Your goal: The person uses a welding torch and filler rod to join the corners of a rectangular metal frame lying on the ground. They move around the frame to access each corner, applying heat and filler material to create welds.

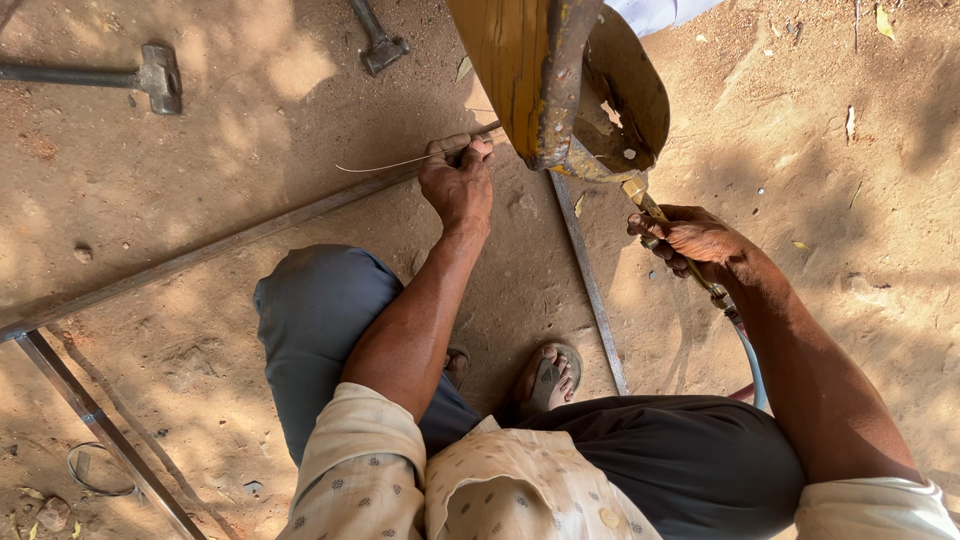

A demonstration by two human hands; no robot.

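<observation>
Here the left hand (458,180) is closed around a thin wire rod (400,162), feeding its tip toward the rusty metal frame (560,90), while the right hand (690,240) grips a brass torch (640,200) angled at the same joint, above the dirt ground (200,200).

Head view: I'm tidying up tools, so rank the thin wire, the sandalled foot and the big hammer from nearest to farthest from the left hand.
1. Thin wire, pinched in the left hand.
2. Sandalled foot, below it.
3. Big hammer, far upper left.
</observation>
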